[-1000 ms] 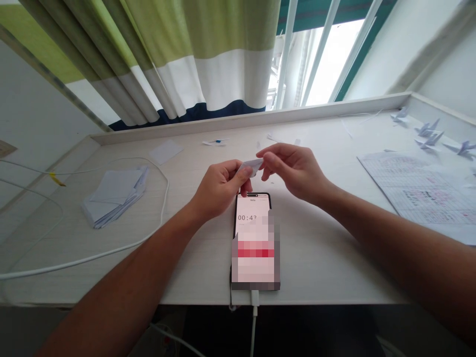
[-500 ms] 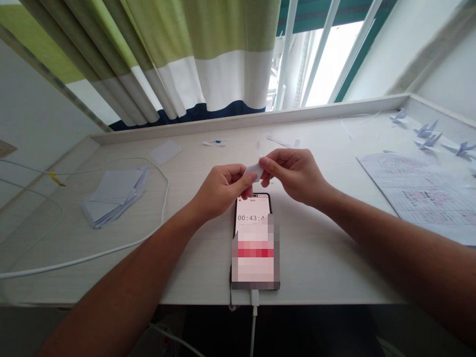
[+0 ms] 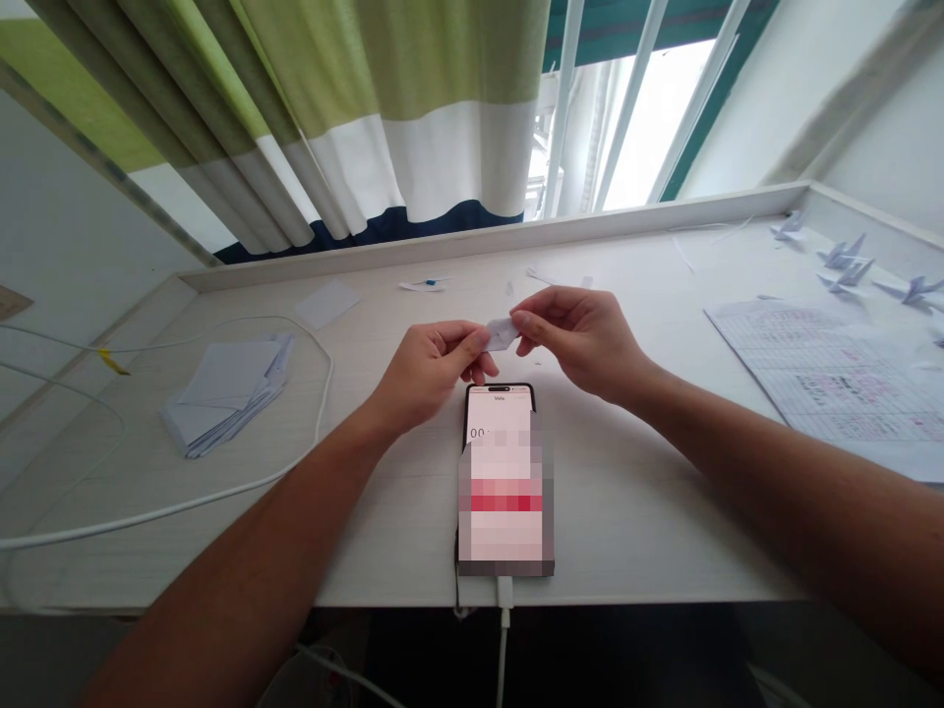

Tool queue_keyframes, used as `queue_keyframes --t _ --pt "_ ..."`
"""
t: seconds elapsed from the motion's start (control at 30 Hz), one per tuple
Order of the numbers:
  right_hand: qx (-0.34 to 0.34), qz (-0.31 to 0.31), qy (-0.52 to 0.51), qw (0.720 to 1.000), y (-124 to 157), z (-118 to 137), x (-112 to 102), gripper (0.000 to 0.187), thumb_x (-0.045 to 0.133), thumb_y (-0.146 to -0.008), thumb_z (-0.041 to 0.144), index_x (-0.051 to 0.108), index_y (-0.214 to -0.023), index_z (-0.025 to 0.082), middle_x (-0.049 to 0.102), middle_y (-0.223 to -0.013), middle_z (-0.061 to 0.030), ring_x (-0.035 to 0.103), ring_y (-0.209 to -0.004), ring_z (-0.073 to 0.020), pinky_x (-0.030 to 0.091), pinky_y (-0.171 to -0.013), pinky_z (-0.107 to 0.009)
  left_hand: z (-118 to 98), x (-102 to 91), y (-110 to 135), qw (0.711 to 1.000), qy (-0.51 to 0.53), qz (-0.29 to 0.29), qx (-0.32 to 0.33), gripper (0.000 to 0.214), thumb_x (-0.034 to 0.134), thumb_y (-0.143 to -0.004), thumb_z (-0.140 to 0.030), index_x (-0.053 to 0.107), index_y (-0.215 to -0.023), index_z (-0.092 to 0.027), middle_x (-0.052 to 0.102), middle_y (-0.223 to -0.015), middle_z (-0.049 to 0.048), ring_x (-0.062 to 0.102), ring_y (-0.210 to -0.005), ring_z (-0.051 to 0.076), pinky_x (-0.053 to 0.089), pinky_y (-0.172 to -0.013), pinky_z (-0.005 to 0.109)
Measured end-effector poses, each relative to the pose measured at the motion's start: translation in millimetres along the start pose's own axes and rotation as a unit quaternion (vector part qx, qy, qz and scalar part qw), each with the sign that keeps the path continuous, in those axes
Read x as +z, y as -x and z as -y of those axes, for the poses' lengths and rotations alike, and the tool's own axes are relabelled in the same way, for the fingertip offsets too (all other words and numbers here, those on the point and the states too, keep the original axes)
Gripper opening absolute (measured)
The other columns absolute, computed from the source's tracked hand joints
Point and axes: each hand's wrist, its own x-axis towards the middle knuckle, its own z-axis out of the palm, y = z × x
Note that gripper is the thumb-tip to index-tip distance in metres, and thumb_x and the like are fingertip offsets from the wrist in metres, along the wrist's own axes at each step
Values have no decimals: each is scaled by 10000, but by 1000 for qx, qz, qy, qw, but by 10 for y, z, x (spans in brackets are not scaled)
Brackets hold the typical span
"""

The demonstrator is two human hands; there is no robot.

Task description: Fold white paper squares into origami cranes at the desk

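A small folded piece of white paper (image 3: 501,332) is held in the air over the white table (image 3: 634,511), just beyond the top of a phone (image 3: 501,472). My left hand (image 3: 432,372) pinches its left end between thumb and fingers. From the other side, my right hand (image 3: 582,339) grips the right end with its fingertips pressed together. The phone lies flat below both hands with its screen lit and a white cable (image 3: 504,629) plugged into its near end.
A stack of white paper squares (image 3: 225,388) lies at the left, with a white cable (image 3: 184,506) looping round it. Several folded paper cranes (image 3: 848,261) stand at the far right, behind a printed sheet (image 3: 833,383). Scraps of paper (image 3: 424,285) lie near the curtain.
Both hands stayed over the phone and shifted their grip on the paper; the right fingers closed onto it and the paper rose slightly.
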Motion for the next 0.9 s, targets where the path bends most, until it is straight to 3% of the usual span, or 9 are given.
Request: queue_keyframes --t 0.1,0.23,0.37,0.53,0.73,0.9 --pt "11 1 24 1000 -6 -21 -9 283 846 -855 415 755 -877 148 758 -796 -45 702 -643 -150 618 -647 -342 64 -34 -38 1000 -5 -3 -16 375 746 -935 -511 743 -1008 -144 780 -754 66 629 -595 124 526 -621 264" --pt "25 13 28 999 -20 -76 -29 232 833 -859 364 755 -880 147 759 -775 -41 714 -643 -157 596 -657 -347 108 -81 -82 999 -5 19 -39 390 789 -885 -524 704 -894 -144 767 -720 71 630 -578 125 506 -597 257" --pt "51 64 21 996 -30 -149 -65 290 779 -904 387 751 -1067 149 771 -769 -30 771 -730 -199 590 -752 -384 134 -134 -101 997 -47 34 -45 318 731 -927 -458 698 -855 -150 739 -686 50 607 -575 120 484 -604 256" --pt "30 71 179 981 -21 -215 -91 229 669 -966 335 775 -1097 180 815 -927 -70 761 -869 -221 564 -831 -403 213 -184 -109 985 -158 33 -53 308 627 -975 -433 737 -874 -165 700 -648 14 581 -579 138 428 -610 276" --pt "2 102 363 926 -69 -328 -90 197 615 -960 198 808 -1001 204 781 -915 -80 681 -767 -209 542 -776 -385 309 -199 -153 942 -334 2 12 274 654 -960 -425 797 -910 -196 741 -824 56 644 -810 222 476 -756 351" --pt "-87 105 390 911 -93 -405 -103 201 638 -966 191 805 -1073 221 769 -960 -107 655 -959 -292 563 -867 -473 342 -262 -181 927 -361 0 96 213 653 -969 -252 794 -1125 -223 766 -1062 88 641 -1091 274 521 -976 434"
